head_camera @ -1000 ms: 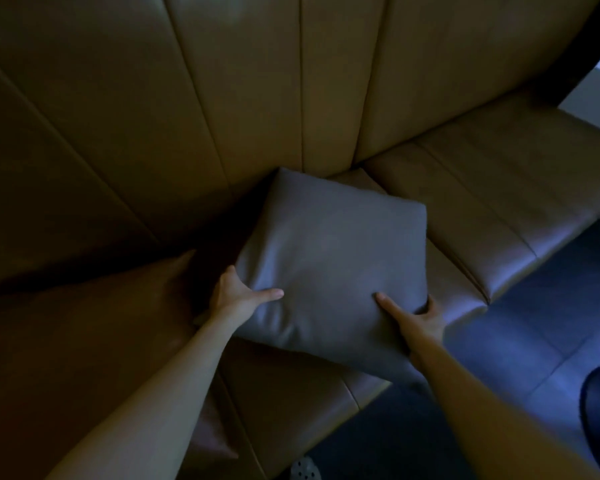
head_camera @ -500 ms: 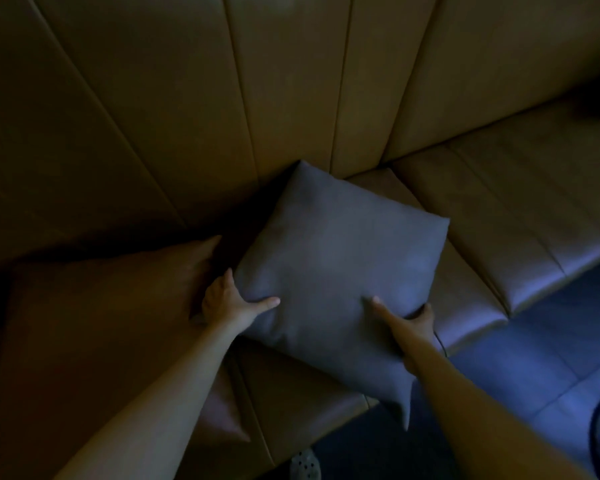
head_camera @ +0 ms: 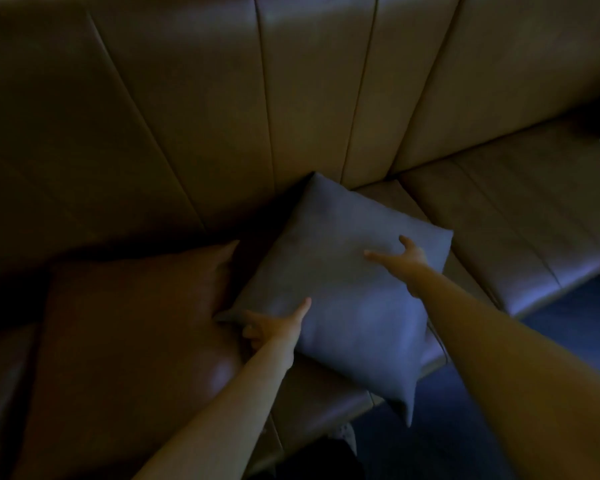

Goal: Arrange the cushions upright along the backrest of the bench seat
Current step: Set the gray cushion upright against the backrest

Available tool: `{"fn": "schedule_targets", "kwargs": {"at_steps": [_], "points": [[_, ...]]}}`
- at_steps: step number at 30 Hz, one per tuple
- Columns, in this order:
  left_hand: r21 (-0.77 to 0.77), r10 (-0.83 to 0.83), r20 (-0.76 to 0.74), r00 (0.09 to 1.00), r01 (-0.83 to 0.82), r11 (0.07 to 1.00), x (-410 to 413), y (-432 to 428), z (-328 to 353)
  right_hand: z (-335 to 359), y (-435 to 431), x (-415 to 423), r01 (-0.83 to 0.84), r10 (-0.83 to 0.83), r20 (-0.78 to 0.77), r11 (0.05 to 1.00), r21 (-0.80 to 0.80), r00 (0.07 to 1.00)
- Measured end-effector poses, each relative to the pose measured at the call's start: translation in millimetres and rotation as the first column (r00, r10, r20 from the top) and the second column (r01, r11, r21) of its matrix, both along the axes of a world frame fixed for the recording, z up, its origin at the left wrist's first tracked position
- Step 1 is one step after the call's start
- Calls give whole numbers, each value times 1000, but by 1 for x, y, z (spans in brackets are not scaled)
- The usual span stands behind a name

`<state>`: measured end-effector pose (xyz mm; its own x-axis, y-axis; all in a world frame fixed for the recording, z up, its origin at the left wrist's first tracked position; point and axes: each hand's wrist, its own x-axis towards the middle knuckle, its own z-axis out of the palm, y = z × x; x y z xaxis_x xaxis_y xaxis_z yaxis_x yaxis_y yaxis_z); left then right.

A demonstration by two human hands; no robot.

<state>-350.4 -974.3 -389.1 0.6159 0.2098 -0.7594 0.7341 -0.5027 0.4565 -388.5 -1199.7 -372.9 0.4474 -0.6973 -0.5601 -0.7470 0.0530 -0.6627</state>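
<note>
A grey square cushion (head_camera: 343,285) lies tilted on the tan bench seat (head_camera: 520,216), its far corner touching the padded backrest (head_camera: 309,98) and its near corner hanging over the seat's front edge. My left hand (head_camera: 274,327) grips the cushion's left corner, thumb on top. My right hand (head_camera: 406,256) rests on the cushion's upper face near its right corner, fingers spread. A brown cushion (head_camera: 129,334) lies to the left, beside the grey one.
The backrest has vertical panel seams. More bench seat runs to the right. A dark floor (head_camera: 551,341) shows at the lower right, past the seat's front edge. The scene is dim.
My right hand left the cushion's lower right edge and moved up onto its face near the right corner. My left hand slid down to the left corner. The cushion's near corner hangs lower.
</note>
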Motion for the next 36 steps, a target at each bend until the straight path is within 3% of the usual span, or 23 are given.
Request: {"fn": "schedule_targets", "kwargs": {"at_steps": [3,6,9,17,23,27,32,36], "points": [[-160,190,-176,966,-219,963,4,-2,-19,-8,-23,18,-73,70,-68,997,-38,995],[-359,215,-328,920,-332,872,-1,-3,-38,-26,-51,37,-173,169,-93,984,-35,981],[-473,233,-366,901,-395,787,-13,-7,-49,-48,-81,53,-306,296,-146,950,-56,944],[-451,387,-381,840,-534,715,-11,-18,-75,-46,-117,98,-482,460,-279,876,-10,843],[-470,380,-338,861,-504,725,-11,-20,-76,-40,-119,96,-545,509,-321,838,-30,799],[-523,354,-269,896,-444,728,4,-16,-63,-42,-129,83,-446,430,-283,895,10,857],[-578,303,-34,952,-266,772,41,-23,-38,-29,-132,48,-207,209,-69,978,41,975],[-594,268,219,938,-90,800,77,-34,-15,-17,-141,36,-173,173,21,985,26,985]]}}
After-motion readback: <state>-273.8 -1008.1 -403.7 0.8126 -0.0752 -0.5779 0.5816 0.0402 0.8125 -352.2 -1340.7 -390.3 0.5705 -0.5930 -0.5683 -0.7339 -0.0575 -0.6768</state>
